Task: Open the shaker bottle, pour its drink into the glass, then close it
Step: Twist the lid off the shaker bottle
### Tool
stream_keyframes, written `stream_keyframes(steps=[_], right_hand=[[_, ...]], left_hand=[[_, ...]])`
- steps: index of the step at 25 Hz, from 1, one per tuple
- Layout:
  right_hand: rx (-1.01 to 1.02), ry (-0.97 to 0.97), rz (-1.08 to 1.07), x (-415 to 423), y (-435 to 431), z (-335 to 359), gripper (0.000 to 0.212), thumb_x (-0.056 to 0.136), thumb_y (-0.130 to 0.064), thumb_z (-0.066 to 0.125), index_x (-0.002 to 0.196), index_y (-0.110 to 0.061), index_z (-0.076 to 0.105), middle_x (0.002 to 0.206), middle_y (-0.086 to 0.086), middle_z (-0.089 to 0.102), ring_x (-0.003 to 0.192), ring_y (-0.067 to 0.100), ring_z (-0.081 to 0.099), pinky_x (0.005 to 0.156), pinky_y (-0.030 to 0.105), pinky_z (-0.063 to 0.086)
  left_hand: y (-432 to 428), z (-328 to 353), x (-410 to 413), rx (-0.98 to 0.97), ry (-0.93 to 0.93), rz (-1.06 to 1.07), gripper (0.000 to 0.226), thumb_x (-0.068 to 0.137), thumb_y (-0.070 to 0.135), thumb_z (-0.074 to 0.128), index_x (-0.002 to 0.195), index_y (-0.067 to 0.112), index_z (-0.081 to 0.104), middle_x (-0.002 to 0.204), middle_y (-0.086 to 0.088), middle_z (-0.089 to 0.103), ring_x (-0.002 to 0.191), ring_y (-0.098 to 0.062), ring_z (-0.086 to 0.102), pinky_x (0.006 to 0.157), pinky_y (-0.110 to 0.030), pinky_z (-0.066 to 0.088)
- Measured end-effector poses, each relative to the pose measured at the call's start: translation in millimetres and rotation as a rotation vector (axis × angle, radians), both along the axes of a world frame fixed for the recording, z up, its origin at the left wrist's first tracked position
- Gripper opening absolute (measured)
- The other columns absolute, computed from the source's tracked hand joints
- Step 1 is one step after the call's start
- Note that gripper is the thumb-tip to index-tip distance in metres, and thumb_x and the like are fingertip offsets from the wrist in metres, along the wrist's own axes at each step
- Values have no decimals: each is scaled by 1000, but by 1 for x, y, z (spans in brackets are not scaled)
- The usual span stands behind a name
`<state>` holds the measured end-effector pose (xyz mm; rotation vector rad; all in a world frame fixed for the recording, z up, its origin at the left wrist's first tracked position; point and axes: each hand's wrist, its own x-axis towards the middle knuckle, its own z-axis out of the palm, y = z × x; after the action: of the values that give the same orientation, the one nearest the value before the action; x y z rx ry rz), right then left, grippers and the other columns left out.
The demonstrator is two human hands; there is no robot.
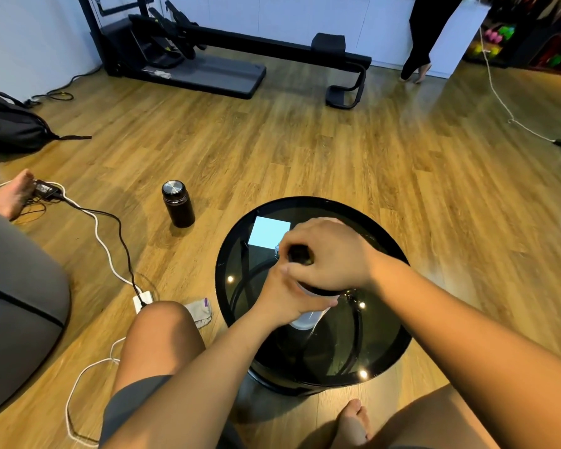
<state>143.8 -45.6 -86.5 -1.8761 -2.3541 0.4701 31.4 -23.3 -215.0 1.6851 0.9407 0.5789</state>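
Your left hand (pixel 285 299) clasps the shaker bottle (pixel 305 320) on the bench (pixel 386 351); your right hand (pixel 329 254) closes its grip over the black lid (pixel 300 256). Contents unclear.

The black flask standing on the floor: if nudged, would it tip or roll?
The black flask looks tall for its base, so a push near its cap would probably tip it. Being cylindrical, it would likely roll across the smooth wood floor. It looks rigid.

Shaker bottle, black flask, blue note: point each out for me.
Shaker bottle (pixel 305 320): head view, pale lower body below the left hand.
Black flask (pixel 178 204): head view, middle of its side.
Blue note (pixel 269 232): head view, centre of the sheet.
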Motion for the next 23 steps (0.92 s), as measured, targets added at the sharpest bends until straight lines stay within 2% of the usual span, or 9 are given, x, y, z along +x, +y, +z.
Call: stream_keyframes(steps=[2,4,8,12,15,18,19,21,23], right_hand=[[-32,187,43,-8,-5,9,36,85,-57,57,103,-29,71,86,-14,73,86,4,65,83,28,52],[68,333,-43,-2,-2,16,29,91,-49,62,105,-25,72,90,-12,72,87,1,65,80,25,52],[8,-270,-311,18,9,9,45,99,-55,37,125,-26,60,118,3,60,112,25,59,83,38,49],[-35,-16,-146,10,7,2,43,81,-47,40,108,-29,68,111,-3,61,105,23,57,89,40,50],[-10,-3,77,-8,0,5,27,79,-46,51,84,-28,71,84,-10,68,84,12,60,75,35,52],[30,303,52,-9,0,14,27,87,-47,59,96,-25,72,84,-11,71,80,6,65,76,30,53],[87,261,-11,-2,5,16,36,90,-54,52,100,-25,70,88,-11,69,83,9,64,77,33,52],[88,-162,-191,14,13,17,52,94,-66,32,103,-25,63,93,-4,59,91,19,58,74,36,47],[15,-359,-275,17,11,6,57,96,-67,27,108,-23,61,101,5,61,103,26,58,78,39,47]], left_hand=[[-2,1,1,33,-9,1,88,68,15,96,129,29,33,116,31,47,109,21,54,85,3,41],[0,2,0,31,-35,13,94,65,15,97,133,31,35,117,31,51,112,16,57,88,0,43],[1,0,0,18,-20,51,94,59,25,101,130,42,41,121,16,66,114,1,64,95,-20,53],[2,-3,0,18,9,38,94,59,27,100,136,32,45,120,16,66,113,-1,65,90,-15,54],[-1,-1,2,47,34,-3,89,68,25,96,140,13,46,122,17,57,115,-1,60,97,-11,49],[1,-2,2,45,28,24,96,65,21,97,139,20,37,127,19,50,120,3,54,95,-2,40],[2,-3,2,20,20,30,100,61,26,99,141,24,38,128,18,56,122,0,58,96,-8,45],[4,-3,0,-2,37,34,107,56,34,99,143,34,36,130,14,63,122,-3,61,100,-21,51],[6,-3,1,-12,49,27,111,55,39,99,146,30,36,129,12,64,119,-3,62,98,-20,52]])
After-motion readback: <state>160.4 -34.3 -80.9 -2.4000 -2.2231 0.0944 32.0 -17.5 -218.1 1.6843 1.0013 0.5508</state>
